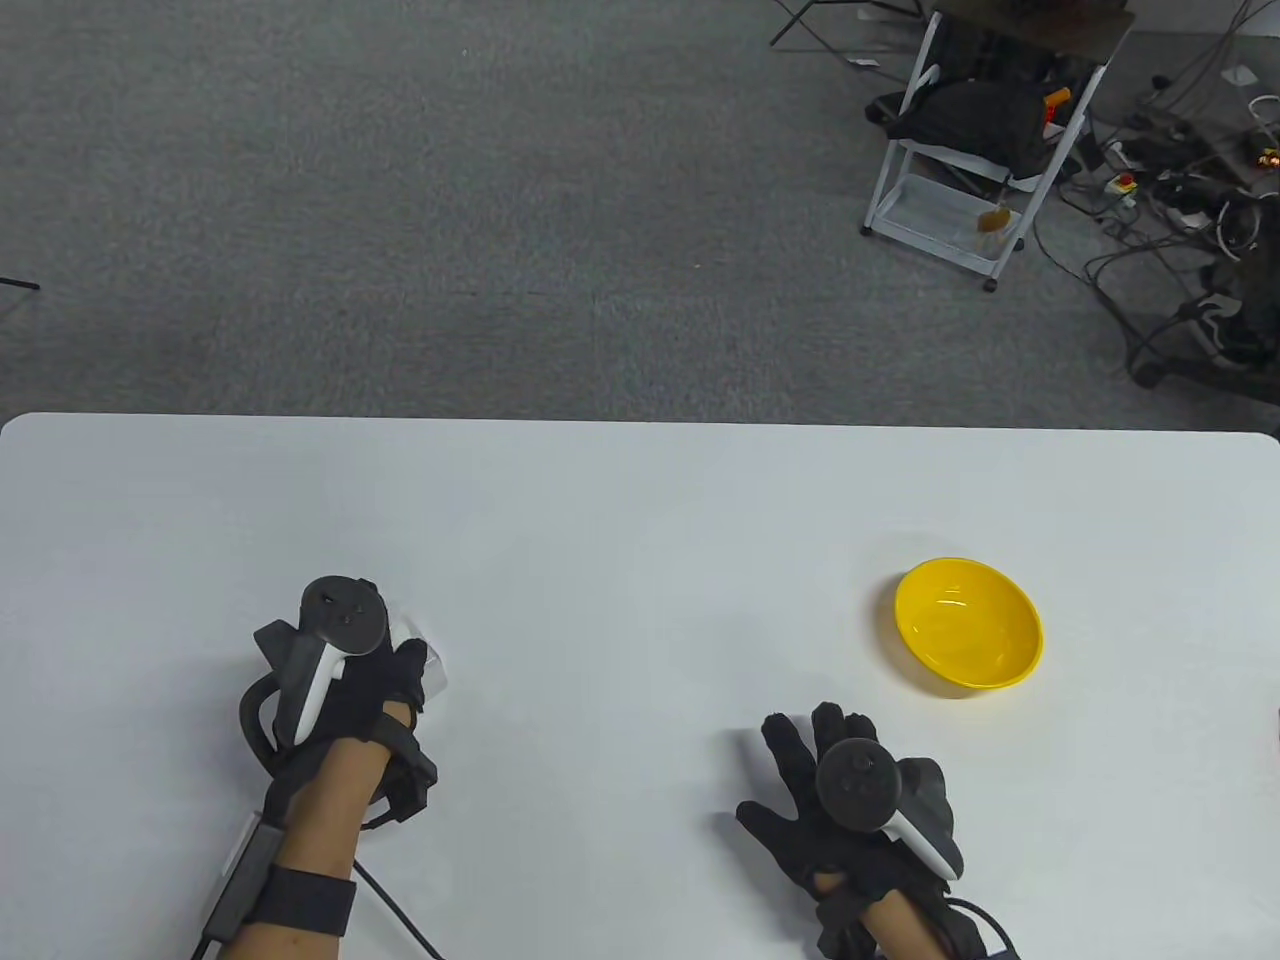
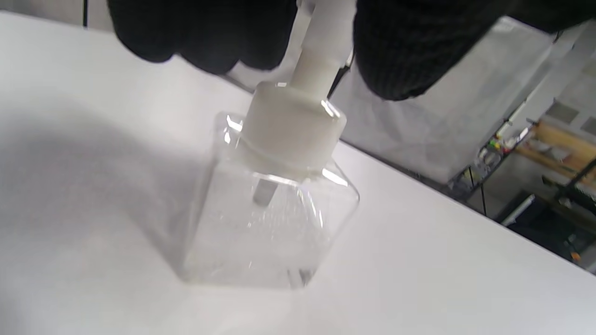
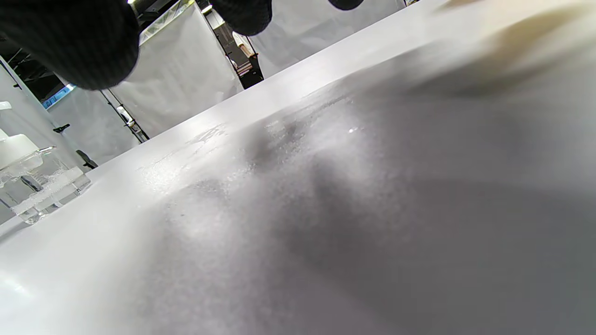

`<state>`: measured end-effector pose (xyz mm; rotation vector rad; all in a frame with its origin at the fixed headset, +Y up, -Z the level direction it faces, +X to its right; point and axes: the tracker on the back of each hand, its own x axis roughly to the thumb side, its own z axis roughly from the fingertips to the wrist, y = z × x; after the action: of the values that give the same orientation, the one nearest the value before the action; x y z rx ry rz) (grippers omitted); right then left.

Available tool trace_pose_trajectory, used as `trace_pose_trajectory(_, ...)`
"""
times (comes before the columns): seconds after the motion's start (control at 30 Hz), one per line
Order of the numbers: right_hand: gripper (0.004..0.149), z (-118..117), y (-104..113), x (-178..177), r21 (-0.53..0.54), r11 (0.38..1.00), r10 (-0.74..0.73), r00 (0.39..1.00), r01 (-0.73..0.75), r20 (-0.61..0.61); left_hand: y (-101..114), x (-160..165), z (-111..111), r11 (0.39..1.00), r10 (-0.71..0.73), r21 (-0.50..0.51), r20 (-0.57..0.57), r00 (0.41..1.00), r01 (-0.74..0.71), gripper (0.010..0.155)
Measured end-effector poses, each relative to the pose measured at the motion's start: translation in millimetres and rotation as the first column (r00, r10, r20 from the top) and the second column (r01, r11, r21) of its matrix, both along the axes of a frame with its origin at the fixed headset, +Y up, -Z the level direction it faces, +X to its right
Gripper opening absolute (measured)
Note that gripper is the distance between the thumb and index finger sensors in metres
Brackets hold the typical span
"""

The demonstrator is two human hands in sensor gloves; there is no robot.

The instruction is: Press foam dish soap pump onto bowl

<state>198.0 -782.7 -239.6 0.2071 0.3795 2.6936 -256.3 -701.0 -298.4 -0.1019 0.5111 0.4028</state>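
A clear square foam soap bottle (image 2: 270, 223) with a white pump collar (image 2: 293, 130) stands on the white table (image 1: 620, 520) at the front left. My left hand (image 1: 405, 665) lies over its top and hides most of it in the table view. In the left wrist view my left hand (image 2: 321, 46) has fingers (image 2: 400, 51) on both sides of the pump stem, gripping the pump top. The yellow bowl (image 1: 968, 625) sits empty at the right, far from the bottle. My right hand (image 1: 820, 745) rests on the table, fingers spread, just in front of and left of the bowl, holding nothing.
The bottle also shows at the left edge of the right wrist view (image 3: 37, 186). The table's far edge (image 1: 640, 425) runs across the middle of the table view. A white cart (image 1: 985, 150) and cables stand on the carpet beyond.
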Motion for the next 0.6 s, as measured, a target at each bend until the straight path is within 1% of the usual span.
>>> trace_pose_trajectory(0.07, 0.084, 0, -1, 0, -0.002, 1.0, -0.004, 1.0, 0.004, -0.002, 1, 3, -3, 1.0, -0.017, 0.023, -0.003, 1.0, 0.017, 0.071)
trace_pose_trajectory(0.2, 0.084, 0, -2, 0, -0.015, 1.0, -0.02, 1.0, 0.02, -0.006, 4, 5, -9, 0.999, -0.037, 0.0, -0.007, 0.999, 0.037, 0.07)
trace_pose_trajectory(0.3, 0.084, 0, -1, 0, -0.019, 1.0, -0.024, 1.0, 0.024, -0.006, 5, 2, -15, 1.0, 0.026, 0.012, -0.028, 0.999, -0.025, 0.069)
trace_pose_trajectory(0.37, 0.084, 2, 1, 0, -0.014, 0.999, -0.034, 0.999, 0.034, -0.005, 5, 0, -17, 0.994, 0.098, 0.044, -0.044, 0.994, -0.096, 0.069)
trace_pose_trajectory(0.4, 0.084, 2, 3, 1, -0.01, 0.999, -0.042, 0.999, 0.042, -0.005, 6, 0, -18, 0.99, 0.134, 0.044, -0.027, 0.991, -0.133, 0.069)
trace_pose_trajectory(0.47, 0.084, 3, 4, 0, -0.005, 0.999, -0.047, 0.999, 0.047, -0.005, 11, 5, -18, 0.986, 0.153, 0.063, -0.012, 0.988, -0.152, 0.069)
trace_pose_trajectory(0.53, 0.084, 3, 5, 0, -0.003, 0.999, -0.048, 0.999, 0.048, -0.006, 18, 16, -19, 0.984, 0.158, 0.078, 0.032, 0.987, -0.16, 0.069)
trace_pose_trajectory(0.6, 0.084, 3, 4, -1, -0.006, 0.999, -0.047, 0.999, 0.047, -0.008, 28, 35, -21, 0.982, 0.161, 0.076, 0.127, 0.979, -0.171, 0.069)
